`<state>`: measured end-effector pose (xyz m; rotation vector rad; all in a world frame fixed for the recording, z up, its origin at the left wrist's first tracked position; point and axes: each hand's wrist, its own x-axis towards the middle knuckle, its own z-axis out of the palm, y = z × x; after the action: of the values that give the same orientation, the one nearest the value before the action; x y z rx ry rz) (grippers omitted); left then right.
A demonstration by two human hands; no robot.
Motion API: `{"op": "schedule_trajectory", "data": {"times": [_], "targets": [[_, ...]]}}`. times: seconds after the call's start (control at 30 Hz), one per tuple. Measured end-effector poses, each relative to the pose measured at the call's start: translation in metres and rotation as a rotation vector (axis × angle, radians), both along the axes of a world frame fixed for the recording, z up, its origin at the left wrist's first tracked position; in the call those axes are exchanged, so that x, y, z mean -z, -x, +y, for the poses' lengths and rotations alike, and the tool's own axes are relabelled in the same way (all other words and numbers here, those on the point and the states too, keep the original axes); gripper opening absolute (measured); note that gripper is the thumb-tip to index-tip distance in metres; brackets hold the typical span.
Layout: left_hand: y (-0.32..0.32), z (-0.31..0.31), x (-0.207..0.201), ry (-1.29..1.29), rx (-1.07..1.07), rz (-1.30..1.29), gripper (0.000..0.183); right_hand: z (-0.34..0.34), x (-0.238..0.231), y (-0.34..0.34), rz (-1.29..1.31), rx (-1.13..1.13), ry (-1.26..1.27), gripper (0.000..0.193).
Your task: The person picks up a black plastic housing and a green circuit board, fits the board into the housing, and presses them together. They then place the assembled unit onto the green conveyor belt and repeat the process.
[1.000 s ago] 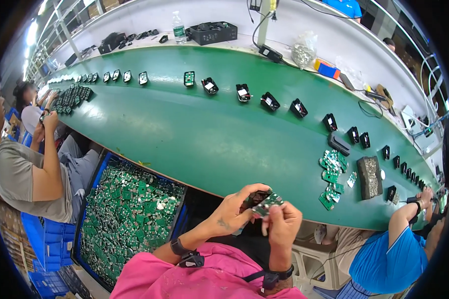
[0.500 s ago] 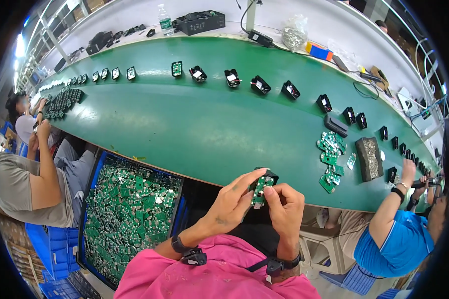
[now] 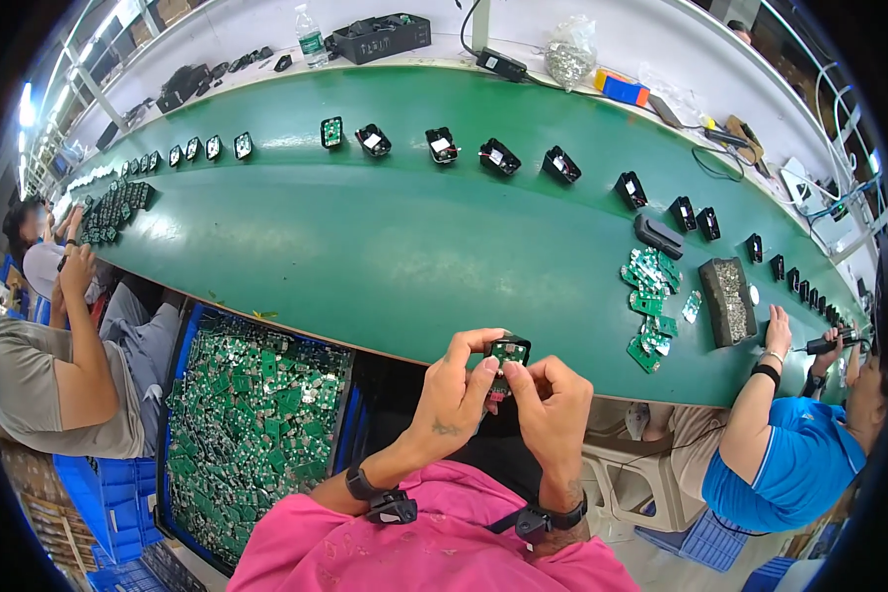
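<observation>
Just above the table's near edge, my left hand (image 3: 453,390) and my right hand (image 3: 551,403) hold a small black housing (image 3: 524,348) between them. A green circuit board (image 3: 508,352) sits in its open side, facing me. My left fingers wrap round the housing, with the thumb at the board's edge. The right thumb presses on the board's face. A reddish piece (image 3: 500,387) shows at the lower end of the board, partly covered by my fingers. How deep the board is seated I cannot tell.
Loose green circuit boards (image 3: 649,296) lie right, beside a dark block-shaped holder (image 3: 727,301) and a black case (image 3: 658,237). A row of black housings (image 3: 499,156) curves along the green table (image 3: 365,237). A bin of boards (image 3: 257,424) stands left. Co-workers sit on both sides.
My thumbs have shifted on the board, and the housing is tipped more upright. The co-worker's hand at right has come down onto the table. The whole view has shifted slightly.
</observation>
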<state>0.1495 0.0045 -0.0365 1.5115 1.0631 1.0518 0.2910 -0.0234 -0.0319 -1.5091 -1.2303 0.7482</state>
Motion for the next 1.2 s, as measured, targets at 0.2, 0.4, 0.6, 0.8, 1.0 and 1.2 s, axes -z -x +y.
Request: {"op": "schedule_trajectory", "data": {"times": [0.2,0.4,0.6,0.8,1.0,1.2], "targets": [[-0.006,0.001,-0.004,0.092,-0.055,0.008,0.035,0.004,0.01,0.003,-0.013,0.045,-0.035,0.021],[-0.01,0.005,0.001,0.107,-0.013,0.028,0.032,0.006,0.03,-0.004,-0.112,-0.017,-0.188,0.021],[-0.018,0.01,0.023,-0.293,-0.094,0.187,0.03,0.008,0.026,0.01,-0.149,0.014,-0.12,0.032],[-0.02,0.008,0.012,-0.087,-0.181,0.138,0.029,0.018,0.026,0.019,0.105,-0.057,-0.065,0.043],[-0.021,0.023,0.019,-0.25,-0.254,0.198,0.029,0.036,0.042,0.026,0.139,0.035,-0.231,0.039],[0.026,0.092,0.033,-0.273,-0.228,0.353,0.028,0.092,0.044,0.042,-0.012,-0.161,-0.037,0.047]]}}
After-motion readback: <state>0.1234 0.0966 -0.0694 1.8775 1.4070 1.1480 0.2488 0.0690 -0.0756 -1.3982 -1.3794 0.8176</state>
